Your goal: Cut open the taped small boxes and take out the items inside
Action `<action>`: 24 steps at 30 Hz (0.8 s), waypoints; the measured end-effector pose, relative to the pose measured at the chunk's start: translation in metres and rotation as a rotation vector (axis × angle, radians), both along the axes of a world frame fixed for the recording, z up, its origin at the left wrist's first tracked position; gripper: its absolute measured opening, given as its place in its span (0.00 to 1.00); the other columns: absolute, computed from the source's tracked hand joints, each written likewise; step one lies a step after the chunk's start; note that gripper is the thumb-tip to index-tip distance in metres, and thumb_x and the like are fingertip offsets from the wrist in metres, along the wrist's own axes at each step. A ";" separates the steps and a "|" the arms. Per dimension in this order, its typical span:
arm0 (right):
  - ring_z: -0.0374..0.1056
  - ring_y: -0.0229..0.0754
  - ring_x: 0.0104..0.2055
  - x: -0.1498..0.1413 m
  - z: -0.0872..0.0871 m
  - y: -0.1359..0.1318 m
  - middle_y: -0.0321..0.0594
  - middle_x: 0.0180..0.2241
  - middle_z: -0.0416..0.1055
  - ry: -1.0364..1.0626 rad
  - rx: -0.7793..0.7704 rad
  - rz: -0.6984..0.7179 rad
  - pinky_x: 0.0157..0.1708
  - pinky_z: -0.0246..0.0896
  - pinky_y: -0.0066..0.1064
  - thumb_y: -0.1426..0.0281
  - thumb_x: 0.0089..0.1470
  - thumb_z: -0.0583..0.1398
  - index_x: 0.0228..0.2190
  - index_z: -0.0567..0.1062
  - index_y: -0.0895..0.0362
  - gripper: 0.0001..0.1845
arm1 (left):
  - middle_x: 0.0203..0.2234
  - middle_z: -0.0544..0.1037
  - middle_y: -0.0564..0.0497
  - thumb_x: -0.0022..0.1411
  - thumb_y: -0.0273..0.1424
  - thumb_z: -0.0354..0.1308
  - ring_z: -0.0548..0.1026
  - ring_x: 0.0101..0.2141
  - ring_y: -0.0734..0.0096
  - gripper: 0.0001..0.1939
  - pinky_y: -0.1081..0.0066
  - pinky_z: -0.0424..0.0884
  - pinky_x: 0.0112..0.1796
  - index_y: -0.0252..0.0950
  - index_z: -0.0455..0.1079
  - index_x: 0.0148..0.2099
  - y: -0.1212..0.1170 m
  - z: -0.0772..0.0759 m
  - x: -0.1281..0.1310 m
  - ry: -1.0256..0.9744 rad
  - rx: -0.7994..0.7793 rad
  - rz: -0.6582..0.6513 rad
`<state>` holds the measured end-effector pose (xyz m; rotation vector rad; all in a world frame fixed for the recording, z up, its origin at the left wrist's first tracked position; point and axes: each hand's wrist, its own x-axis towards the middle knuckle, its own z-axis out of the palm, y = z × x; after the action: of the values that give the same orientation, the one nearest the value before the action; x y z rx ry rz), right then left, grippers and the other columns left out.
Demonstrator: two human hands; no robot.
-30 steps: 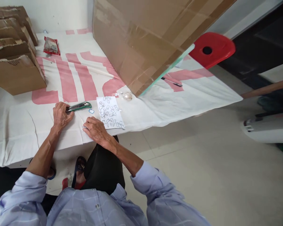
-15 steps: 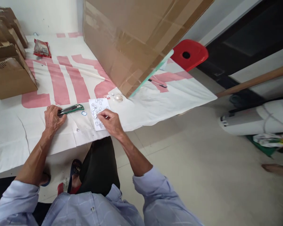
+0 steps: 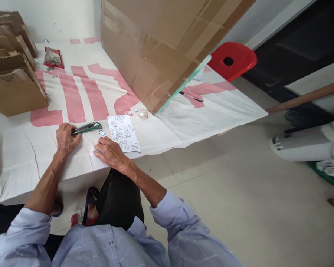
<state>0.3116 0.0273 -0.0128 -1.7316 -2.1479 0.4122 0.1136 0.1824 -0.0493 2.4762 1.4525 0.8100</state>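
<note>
My left hand rests on the cloth-covered table, its fingers closed round one end of a green utility knife that points right. A small blue-edged piece of paper lies just past the knife. Lower down, my right hand is on the cloth with thumb and fingers pinched together. At its fingertips a tiny dark-edged paper piece shows, mostly covered. Right beside this hand lies a white sheet with many small outlined paper pieces scattered over it.
A large taped cardboard box stands behind the sheet, with a small clear bag at its corner. Cut-open cartons stand at the left near a red packet. A pen and a red stool are at the right.
My right hand has moved left and down from the white sheet to the small paper piece on the cloth. The left hand stays on the utility knife. The view has shifted slightly.
</note>
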 end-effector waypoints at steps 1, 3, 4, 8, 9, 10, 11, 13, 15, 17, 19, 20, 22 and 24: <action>0.69 0.48 0.52 -0.002 0.000 0.002 0.46 0.46 0.76 -0.019 -0.014 0.008 0.47 0.68 0.35 0.70 0.68 0.66 0.40 0.82 0.56 0.04 | 0.39 0.79 0.44 0.56 0.32 0.63 0.76 0.49 0.46 0.08 0.51 0.70 0.50 0.41 0.73 0.39 0.000 -0.001 0.000 -0.004 -0.001 -0.002; 0.69 0.47 0.51 -0.005 -0.001 0.005 0.45 0.45 0.76 -0.035 -0.034 0.014 0.47 0.67 0.34 0.70 0.69 0.65 0.40 0.82 0.56 0.04 | 0.39 0.79 0.43 0.56 0.32 0.63 0.76 0.49 0.45 0.07 0.51 0.70 0.51 0.41 0.73 0.39 0.001 -0.002 0.000 -0.008 -0.002 -0.007; 0.69 0.47 0.51 -0.006 -0.002 0.006 0.45 0.44 0.76 -0.038 -0.040 0.017 0.47 0.67 0.34 0.70 0.69 0.65 0.39 0.82 0.56 0.05 | 0.40 0.79 0.43 0.56 0.32 0.63 0.76 0.49 0.45 0.07 0.50 0.70 0.51 0.41 0.73 0.39 0.001 -0.003 0.000 -0.009 -0.001 -0.008; 0.69 0.45 0.50 -0.009 -0.006 0.008 0.44 0.43 0.76 -0.031 -0.058 0.034 0.47 0.65 0.34 0.72 0.70 0.63 0.38 0.82 0.56 0.07 | 0.39 0.80 0.43 0.56 0.30 0.63 0.76 0.48 0.46 0.07 0.51 0.70 0.51 0.41 0.73 0.39 0.000 -0.004 0.000 -0.009 0.011 -0.005; 0.70 0.45 0.50 -0.010 -0.007 0.008 0.44 0.42 0.76 -0.021 -0.060 0.032 0.48 0.65 0.33 0.73 0.70 0.62 0.38 0.82 0.56 0.08 | 0.39 0.80 0.43 0.56 0.30 0.63 0.76 0.48 0.46 0.07 0.51 0.70 0.51 0.41 0.73 0.39 0.000 -0.004 0.000 -0.009 0.012 -0.003; 0.70 0.45 0.49 -0.012 -0.007 0.008 0.44 0.42 0.77 -0.007 -0.061 0.030 0.48 0.65 0.33 0.73 0.71 0.61 0.38 0.82 0.56 0.09 | 0.40 0.80 0.43 0.56 0.31 0.63 0.76 0.48 0.46 0.07 0.51 0.70 0.51 0.41 0.74 0.39 0.000 -0.004 0.000 -0.008 0.012 -0.001; 0.70 0.45 0.49 -0.013 -0.008 0.007 0.44 0.42 0.77 0.012 -0.059 0.028 0.47 0.65 0.33 0.74 0.71 0.60 0.37 0.81 0.57 0.10 | 0.40 0.80 0.43 0.56 0.31 0.63 0.76 0.49 0.46 0.07 0.51 0.70 0.51 0.41 0.74 0.40 0.000 -0.004 0.000 -0.006 0.011 0.000; 0.71 0.44 0.48 -0.014 -0.008 0.006 0.43 0.41 0.77 0.073 -0.041 0.022 0.47 0.65 0.33 0.75 0.71 0.59 0.36 0.81 0.56 0.11 | 0.39 0.80 0.43 0.57 0.32 0.63 0.76 0.49 0.46 0.07 0.51 0.69 0.51 0.41 0.73 0.40 0.000 -0.004 0.000 0.000 0.010 0.000; 0.71 0.43 0.47 -0.011 -0.008 0.004 0.43 0.41 0.78 0.171 0.005 0.000 0.47 0.65 0.33 0.75 0.70 0.59 0.34 0.80 0.55 0.12 | 0.39 0.80 0.43 0.57 0.33 0.62 0.76 0.48 0.46 0.07 0.51 0.70 0.50 0.41 0.73 0.40 0.000 -0.003 -0.001 0.005 0.009 -0.004; 0.72 0.42 0.45 0.000 -0.008 0.001 0.41 0.40 0.78 0.304 0.078 -0.059 0.48 0.66 0.33 0.75 0.68 0.59 0.33 0.78 0.54 0.11 | 0.40 0.80 0.43 0.57 0.33 0.62 0.76 0.48 0.45 0.07 0.50 0.70 0.50 0.41 0.73 0.40 0.000 -0.002 -0.001 0.005 0.004 -0.010; 0.72 0.42 0.41 0.022 -0.006 -0.001 0.39 0.36 0.77 0.441 0.163 -0.172 0.46 0.67 0.33 0.74 0.65 0.60 0.31 0.77 0.54 0.10 | 0.40 0.80 0.42 0.57 0.33 0.62 0.76 0.49 0.45 0.07 0.50 0.70 0.51 0.41 0.73 0.39 0.000 -0.001 -0.001 0.004 -0.005 -0.016; 0.71 0.42 0.39 0.035 -0.006 -0.002 0.38 0.35 0.77 0.498 0.200 -0.244 0.44 0.68 0.34 0.73 0.64 0.60 0.30 0.77 0.54 0.09 | 0.40 0.80 0.42 0.56 0.33 0.62 0.76 0.49 0.44 0.07 0.50 0.70 0.51 0.41 0.73 0.39 0.000 -0.001 0.000 0.003 -0.007 -0.016; 0.70 0.42 0.36 0.064 -0.005 -0.002 0.38 0.34 0.77 0.557 0.244 -0.384 0.41 0.67 0.35 0.70 0.62 0.61 0.29 0.77 0.54 0.08 | 0.40 0.80 0.42 0.56 0.32 0.63 0.76 0.49 0.44 0.07 0.49 0.69 0.51 0.41 0.73 0.39 0.000 -0.001 0.000 -0.002 -0.004 -0.008; 0.69 0.42 0.34 0.088 -0.007 0.000 0.38 0.33 0.77 0.546 0.237 -0.492 0.42 0.67 0.36 0.69 0.59 0.61 0.28 0.77 0.54 0.08 | 0.40 0.79 0.43 0.55 0.32 0.63 0.76 0.49 0.44 0.07 0.49 0.69 0.51 0.41 0.73 0.39 0.000 -0.001 0.001 -0.015 0.000 0.007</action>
<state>0.3997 0.0273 -0.0196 -1.6890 -1.2889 0.4110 0.1143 0.1825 -0.0507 2.4611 1.4567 0.8278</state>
